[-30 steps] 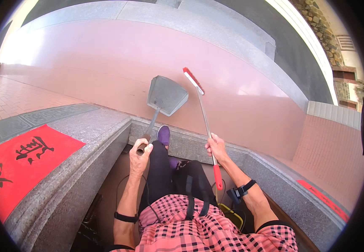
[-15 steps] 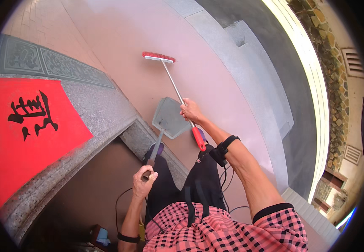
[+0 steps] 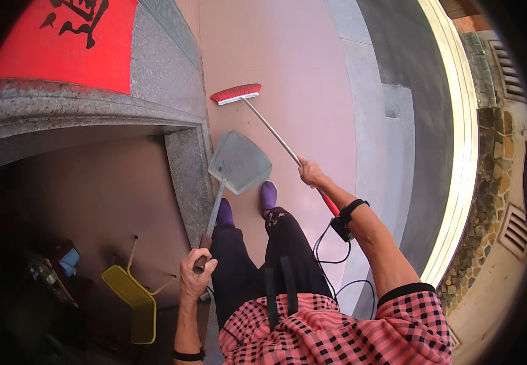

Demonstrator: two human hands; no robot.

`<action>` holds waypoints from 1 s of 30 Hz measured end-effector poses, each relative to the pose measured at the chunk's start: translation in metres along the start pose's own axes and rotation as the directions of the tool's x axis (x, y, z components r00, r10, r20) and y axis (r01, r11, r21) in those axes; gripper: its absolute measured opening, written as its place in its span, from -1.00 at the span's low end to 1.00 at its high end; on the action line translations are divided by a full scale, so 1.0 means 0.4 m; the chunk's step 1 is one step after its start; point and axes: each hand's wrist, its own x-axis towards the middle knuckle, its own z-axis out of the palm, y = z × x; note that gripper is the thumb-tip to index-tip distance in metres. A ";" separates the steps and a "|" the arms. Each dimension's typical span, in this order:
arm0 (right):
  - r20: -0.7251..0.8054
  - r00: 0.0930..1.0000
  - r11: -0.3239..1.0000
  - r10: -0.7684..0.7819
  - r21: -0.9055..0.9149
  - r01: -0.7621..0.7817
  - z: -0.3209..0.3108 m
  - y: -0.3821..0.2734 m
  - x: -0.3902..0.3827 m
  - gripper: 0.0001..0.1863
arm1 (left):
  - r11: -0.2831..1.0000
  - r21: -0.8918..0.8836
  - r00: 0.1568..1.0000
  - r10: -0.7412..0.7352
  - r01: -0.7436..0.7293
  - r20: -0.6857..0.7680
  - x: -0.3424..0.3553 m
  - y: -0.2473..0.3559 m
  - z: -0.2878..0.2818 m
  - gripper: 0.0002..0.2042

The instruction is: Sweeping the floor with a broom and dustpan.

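My left hand [image 3: 196, 271] grips the upper end of a long-handled dustpan, whose wide grey pan [image 3: 239, 161] is low over the pink floor [image 3: 294, 73] by my purple shoes [image 3: 268, 194], with small dark bits in it. My right hand [image 3: 311, 173] is wrapped round the metal pole of a broom with a red grip. The broom's red-and-white head [image 3: 235, 93] is at floor level beyond the pan, and a few dark specks lie on the floor between them.
On my left, a granite ledge [image 3: 81, 109] with a red paper [image 3: 56, 55] borders a doorway; inside stand a yellow chair [image 3: 123, 286] and a blue item [image 3: 69, 261]. On my right are a grey stone strip [image 3: 397, 182] and a stone wall [image 3: 492, 152].
My view has turned left, bringing the doorway and yellow chair into sight. Compared with a second ago, the broom head has swung across leftward to beyond the pan. Both hands still hold their tools.
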 end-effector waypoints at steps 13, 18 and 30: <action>0.018 0.995 0.992 0.100 -0.082 -0.098 0.079 0.037 -0.153 -0.61 | 0.990 -0.131 0.988 -0.074 0.057 -0.132 -0.102 -0.264 0.122 -0.85; 0.021 0.997 0.990 0.069 -0.122 -0.066 0.154 0.039 -0.185 -0.68 | 0.976 -0.218 0.972 -0.064 0.013 -0.227 -0.112 -0.330 0.147 -0.85; 0.134 0.968 0.957 0.210 -0.231 -0.175 0.023 0.086 -0.095 -0.67 | 0.970 -0.238 0.949 -0.114 0.043 -0.293 -0.159 -0.314 0.305 -0.86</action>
